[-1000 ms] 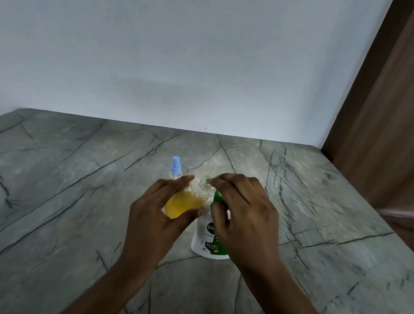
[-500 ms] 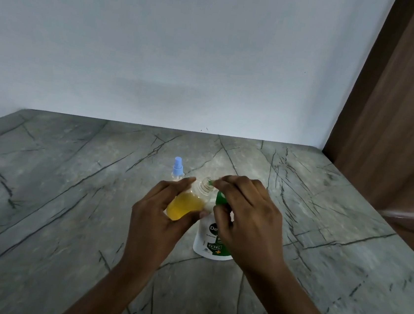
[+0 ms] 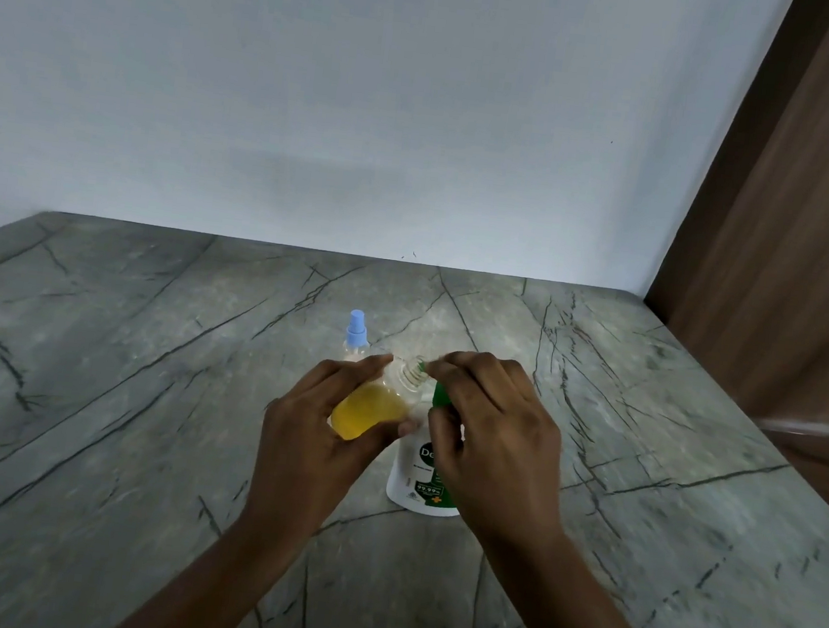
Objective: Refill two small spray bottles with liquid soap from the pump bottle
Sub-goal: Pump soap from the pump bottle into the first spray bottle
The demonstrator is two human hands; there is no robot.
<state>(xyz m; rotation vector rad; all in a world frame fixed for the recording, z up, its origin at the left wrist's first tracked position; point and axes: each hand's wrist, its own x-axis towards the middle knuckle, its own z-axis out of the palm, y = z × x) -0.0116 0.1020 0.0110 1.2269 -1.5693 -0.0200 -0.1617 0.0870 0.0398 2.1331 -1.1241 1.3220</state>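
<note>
Held close together, the left hand [image 3: 316, 437] curls in a grip, the right hand [image 3: 495, 447] arches, curled downward.

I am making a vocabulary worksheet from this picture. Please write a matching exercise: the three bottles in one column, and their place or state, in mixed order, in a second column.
Column one
1. bottle with yellow liquid
2. blue-capped spray bottle
3. pump bottle

Column two
a. stands on the counter, its green pump under the right hand
b. stands upright behind the hands, cap on
c. tilted, neck open, held by the left hand

Pairs: 1-c, 2-b, 3-a
</note>
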